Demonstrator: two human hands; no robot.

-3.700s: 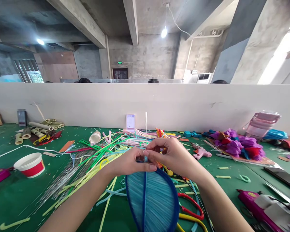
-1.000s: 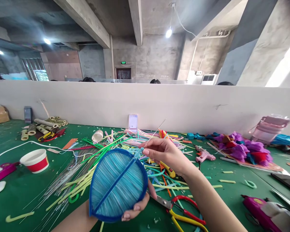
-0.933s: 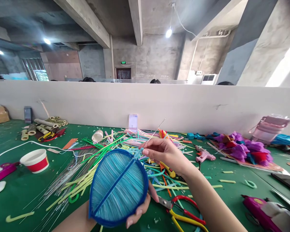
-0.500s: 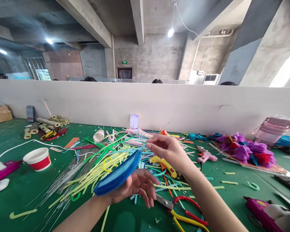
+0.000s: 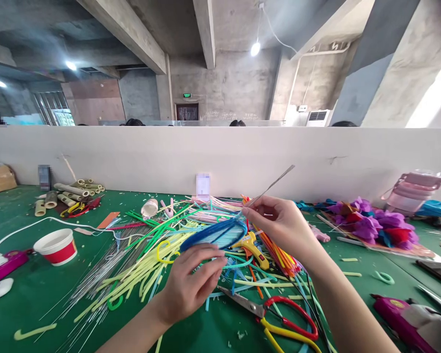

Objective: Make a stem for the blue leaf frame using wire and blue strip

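A blue oval leaf-shaped piece (image 5: 213,236), with a dark fuzzy rim and a paler ribbed middle, is held above the heap of pipe cleaners. My right hand (image 5: 279,220) pinches its tip, where thin wires (image 5: 279,177) stick out up and to the right. Along the piece's lower edge lies my left hand (image 5: 191,284), its fingers curled against the rim and its thumb hidden. Just below the hands, on the table, rest scissors (image 5: 259,310) with one red and one yellow handle, blades apart. A yellow cutter-like tool (image 5: 256,251) lies behind them.
Yellow-green pipe cleaners (image 5: 132,267) and bare wires (image 5: 91,284) spread to the left. A paper cup (image 5: 56,245) and a white cable (image 5: 25,224) are farther left. Purple flowers (image 5: 367,228) lie right. A white partition (image 5: 150,157) closes the back; a phone (image 5: 203,186) leans there.
The blue piece has turned and moved up and right. My left hand has rolled from palm-up beneath it to back-up at its edge. My right hand has shifted right, and wires now show above it.
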